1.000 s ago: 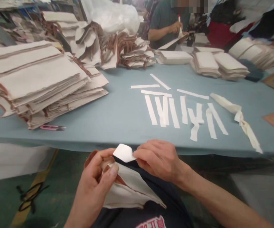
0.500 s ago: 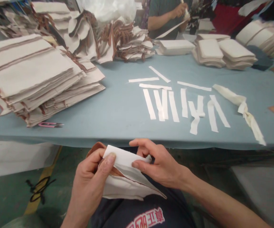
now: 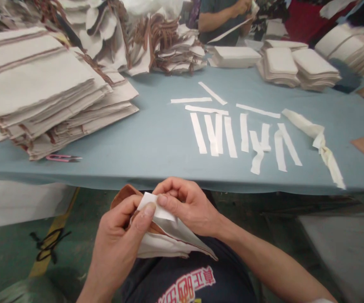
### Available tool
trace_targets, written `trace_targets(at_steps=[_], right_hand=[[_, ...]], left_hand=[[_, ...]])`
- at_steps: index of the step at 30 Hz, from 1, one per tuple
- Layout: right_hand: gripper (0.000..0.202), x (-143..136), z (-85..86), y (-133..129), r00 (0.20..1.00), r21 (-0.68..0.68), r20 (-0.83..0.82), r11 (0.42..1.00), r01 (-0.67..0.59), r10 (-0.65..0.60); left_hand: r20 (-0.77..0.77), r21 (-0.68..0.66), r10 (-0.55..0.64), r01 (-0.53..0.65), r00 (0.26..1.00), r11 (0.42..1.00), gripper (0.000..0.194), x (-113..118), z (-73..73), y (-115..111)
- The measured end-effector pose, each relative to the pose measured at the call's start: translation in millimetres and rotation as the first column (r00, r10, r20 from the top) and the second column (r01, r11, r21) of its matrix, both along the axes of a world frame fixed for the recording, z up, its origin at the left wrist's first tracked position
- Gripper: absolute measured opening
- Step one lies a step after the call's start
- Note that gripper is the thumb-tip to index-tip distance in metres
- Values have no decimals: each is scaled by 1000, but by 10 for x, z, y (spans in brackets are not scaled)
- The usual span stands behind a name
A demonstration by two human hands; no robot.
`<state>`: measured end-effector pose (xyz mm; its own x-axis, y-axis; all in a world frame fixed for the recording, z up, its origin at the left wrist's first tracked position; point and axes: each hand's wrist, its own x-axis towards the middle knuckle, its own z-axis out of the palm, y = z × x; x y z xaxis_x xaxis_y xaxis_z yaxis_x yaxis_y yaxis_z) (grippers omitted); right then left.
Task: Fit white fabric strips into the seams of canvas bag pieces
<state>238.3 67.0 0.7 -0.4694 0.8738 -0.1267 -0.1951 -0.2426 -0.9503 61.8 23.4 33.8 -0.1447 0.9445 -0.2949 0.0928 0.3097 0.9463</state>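
Note:
In my lap, below the table's front edge, I hold a cream fabric piece [image 3: 166,246] with dark seam edging and a brown lining. A white strip [image 3: 164,211] lies against its upper edge. My left hand [image 3: 119,229] pinches the strip's left end together with the fabric, thumb on top. Close beside it, my right hand [image 3: 188,206] is closed on the strip, its thumb pressing from above near the strip's upper edge. The fingers behind the fabric are partly hidden.
On the blue-covered table [image 3: 150,139] lie several white strips [image 3: 229,136], a twisted pale strip [image 3: 319,139] and pink thread snips [image 3: 64,158]. Fabric stacks [image 3: 40,84] stand at left, folded stacks [image 3: 281,63] at the back right. Across the table a person's arm [image 3: 216,19] works.
My right hand has moved left along the white strip, closer to my left hand, and its fingers have closed. My left hand keeps its pinch. The view has shifted slightly.

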Motion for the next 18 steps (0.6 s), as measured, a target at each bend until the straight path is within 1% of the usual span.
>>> trace_targets(at_steps=[1,3,5,7,8,10,11,13,14,15,16,18], right_hand=[[47,-8,2,-9,1000,-47,-15,999,-14,13],[52,-10,20,-16,1000,-85,-6,996,-29,28],[52,-6,46,-15,999,-81,25,997,-21,23],[47,-5,64,-11,998,-35,65,999,0,2],[41,-6,67,-9,996,17,92,1000,19,-21],[28,-5,63,-2,984,199,158,979,52,-84],[21,-3,58,3,974,313,191,948,60,-124],[15,8,52,15,950,505,241,862,54,-201],[15,17,52,21,941,561,254,827,44,-222],[17,27,56,28,936,592,261,805,37,-235],[19,39,64,34,934,607,265,794,33,-241],[21,68,84,49,933,605,276,796,19,-232]], left_hand=[[34,-23,7,-7,999,1000,41,-17,-11,-3],[130,-80,32,-21,991,997,39,-36,-21,-5],[216,-131,64,-36,974,991,39,-39,-16,-3],[279,-166,85,-39,957,985,39,-36,-11,-3],[307,-179,91,-36,947,983,39,-35,-14,-3],[364,-201,106,-33,925,979,37,-42,-39,-3],[393,-206,108,-27,913,978,37,-48,-61,0],[447,-204,108,-17,888,979,36,-62,-114,14],[464,-202,111,-17,879,979,36,-68,-140,23],[472,-199,117,-24,874,980,37,-71,-163,32],[473,-197,121,-30,873,980,38,-74,-182,38],[463,-190,111,-24,880,982,39,-79,-206,39]])
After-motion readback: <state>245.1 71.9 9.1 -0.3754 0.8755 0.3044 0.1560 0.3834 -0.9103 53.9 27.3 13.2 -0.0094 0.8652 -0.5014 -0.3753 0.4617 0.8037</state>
